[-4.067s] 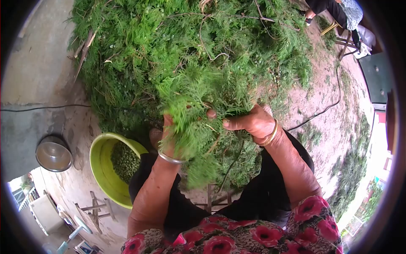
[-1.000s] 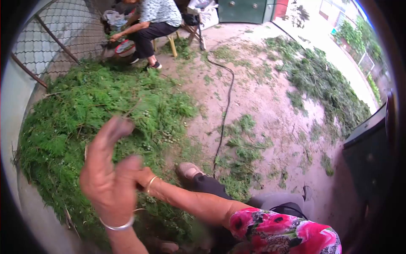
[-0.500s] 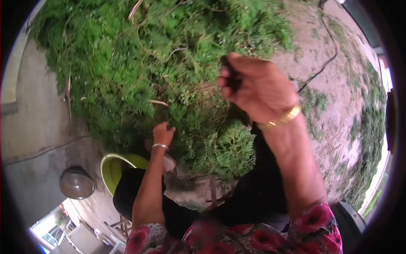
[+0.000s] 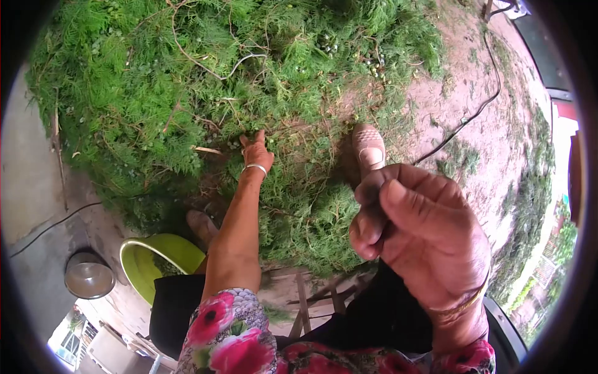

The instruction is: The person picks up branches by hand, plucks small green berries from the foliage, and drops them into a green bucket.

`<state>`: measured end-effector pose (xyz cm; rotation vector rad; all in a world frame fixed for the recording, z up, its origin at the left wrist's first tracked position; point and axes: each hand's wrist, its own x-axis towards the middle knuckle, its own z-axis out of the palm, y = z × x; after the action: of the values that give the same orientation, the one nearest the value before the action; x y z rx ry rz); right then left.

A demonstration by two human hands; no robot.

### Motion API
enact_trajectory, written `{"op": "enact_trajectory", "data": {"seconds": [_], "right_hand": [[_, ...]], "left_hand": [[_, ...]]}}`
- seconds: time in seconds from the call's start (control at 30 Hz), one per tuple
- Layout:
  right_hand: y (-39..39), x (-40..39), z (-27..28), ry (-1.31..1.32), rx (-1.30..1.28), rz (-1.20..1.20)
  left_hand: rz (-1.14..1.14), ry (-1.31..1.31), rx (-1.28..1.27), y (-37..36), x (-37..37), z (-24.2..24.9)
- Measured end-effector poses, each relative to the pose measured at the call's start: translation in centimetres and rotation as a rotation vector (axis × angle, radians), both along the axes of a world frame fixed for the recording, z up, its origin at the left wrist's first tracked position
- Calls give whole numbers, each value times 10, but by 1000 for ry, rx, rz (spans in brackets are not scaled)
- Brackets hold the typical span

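Note:
My left hand [image 4: 256,151], with a silver bangle at the wrist, reaches down into a heap of green feathery branches [image 4: 124,93]. Its fingers are apart among the sprigs, and nothing shows in them. My right hand [image 4: 430,234] is raised close to the camera, wearing a gold bracelet [image 4: 461,303]. Thumb and fingers are pressed together there; their tips look dark, and whatever they may hold is hidden. Small pale round cones [image 4: 377,62] dot the branches. Below my right hand lies a bushy green clump [image 4: 330,234].
A yellow-green tub [image 4: 140,249] with some greenery inside stands by my left knee. Left of it sits a metal bowl [image 4: 90,277]. My shoe [image 4: 369,142] rests beside the branches. A black cable [image 4: 470,118] crosses the bare ground at right.
My left hand has moved forward and slightly right, deeper over the branches. My right hand has come down and nearer the camera, its fingers still closed. The view has shifted.

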<state>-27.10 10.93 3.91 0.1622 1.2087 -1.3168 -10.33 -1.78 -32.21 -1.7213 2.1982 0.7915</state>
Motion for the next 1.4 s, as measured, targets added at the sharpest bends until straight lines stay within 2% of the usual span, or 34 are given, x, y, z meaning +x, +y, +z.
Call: {"op": "enact_trajectory", "data": {"seconds": [0.07,0.13,0.17,0.2,0.27,0.3,0.33,0.37,0.4,0.43,0.47,0.5,0.53,0.57,0.6,0.63,0.67,0.7,0.73,0.8,0.83,0.87,0.9,0.93,0.97,1.0,1.07,1.13,1.17,1.23,1.27,1.3,1.33,1.4], "right_hand": [[-1,0,1,-15,28,8],[-2,2,1,-12,-13,45],[-2,4,2,-12,-28,51],[-2,5,2,17,-33,64],[2,7,1,44,-58,75],[3,6,0,154,-89,154],[4,7,0,267,-126,232],[3,11,0,269,-160,238],[2,15,1,425,-215,278],[1,22,1,583,-271,313],[3,28,-4,593,-311,319],[4,33,-12,827,-426,352],[4,38,-13,1059,-540,375],[6,46,-5,1064,-578,374],[10,55,3,1282,-683,407],[15,64,12,1504,-784,433],[22,73,23,1511,-812,433],[31,82,33,1488,-832,555],[41,90,42,1464,-846,680],[58,107,56,1447,-955,666],[67,114,62,1411,-1040,648],[77,120,69,1377,-1123,632],[90,129,79,1362,-1022,616],[101,137,85,1377,-1026,628],[110,143,90,1355,-924,648],[118,149,94,1334,-821,664],[133,160,97,1350,-790,571],[146,162,104,1207,-681,518],[151,161,110,1045,-612,532],[151,155,96,1087,-580,506],[153,155,93,1113,-551,485],[156,154,94,445,-476,239],[165,155,133,294,-275,196],[164,140,87,395,-409,267]], "left_hand": [[-66,2,-16,-3,3,0],[59,81,-48,0,18,-3],[111,208,-86,6,25,12],[114,210,-103,8,32,28],[177,451,-25,13,46,69],[176,450,-49,17,55,86],[377,675,103,20,65,104],[571,906,255,22,74,126],[567,918,215,27,82,151],[684,1159,391,34,87,183],[786,1404,580,43,92,212],[770,1432,546,51,100,235],[728,1566,684,59,109,256],[674,1687,826,68,119,278],[661,1702,792,81,125,300],[671,1846,844,97,124,323],[676,1993,903,110,127,341],[550,2087,1048,120,134,354],[533,2109,1029,133,139,369],[642,2271,1115,161,145,394],[557,2329,1253,171,148,401],[536,2353,1251,181,150,408],[543,2385,1190,190,151,414],[558,2413,1132,201,153,418],[664,2408,1092,209,155,420],[650,2426,1100,216,158,426],[656,2278,1205,226,169,438],[536,2250,1134,231,178,441],[547,2095,941,235,184,443],[546,1821,558,250,194,449],[533,1818,570,259,198,449],[497,1644,361,266,202,449],[457,1461,167,272,205,451],[447,1417,176,287,211,460]]}}
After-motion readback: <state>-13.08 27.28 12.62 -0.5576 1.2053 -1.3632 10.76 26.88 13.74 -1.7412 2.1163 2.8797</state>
